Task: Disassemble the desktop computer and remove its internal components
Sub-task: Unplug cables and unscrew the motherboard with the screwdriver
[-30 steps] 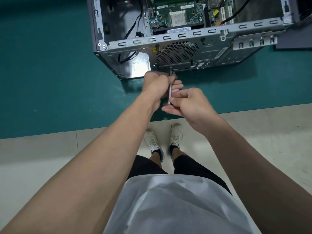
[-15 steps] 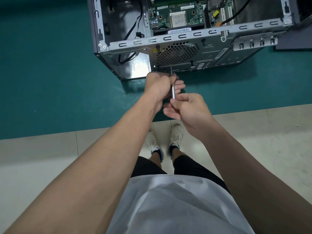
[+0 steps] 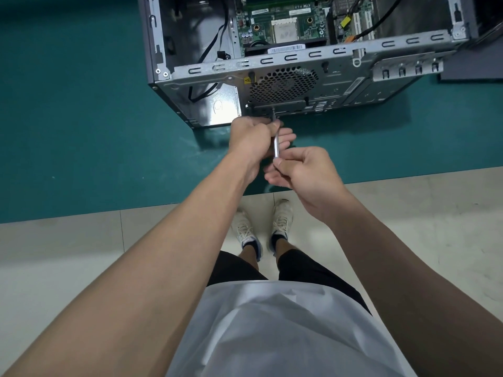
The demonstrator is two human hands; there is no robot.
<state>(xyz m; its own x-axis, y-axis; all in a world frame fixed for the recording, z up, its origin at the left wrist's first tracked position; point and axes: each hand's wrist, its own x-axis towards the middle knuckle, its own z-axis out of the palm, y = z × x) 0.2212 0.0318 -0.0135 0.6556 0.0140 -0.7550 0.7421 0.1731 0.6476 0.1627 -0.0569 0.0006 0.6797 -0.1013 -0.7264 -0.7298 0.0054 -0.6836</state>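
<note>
An open grey desktop case lies on its side on the green table, its rear panel facing me. Inside, the green motherboard and black cables show. A slim silver screwdriver points at the rear panel just below the round fan grille. My left hand grips the screwdriver's front part close to the panel. My right hand pinches the screwdriver's rear end between thumb and fingers. The tip and the screw are hidden behind my left hand.
A dark panel lies on the table to the right of the case. The table's front edge runs below my hands, with the pale tiled floor and my shoes beneath it.
My right hand has slid slightly down and right along the screwdriver's rear end while turning it. My left hand stays at the panel.
</note>
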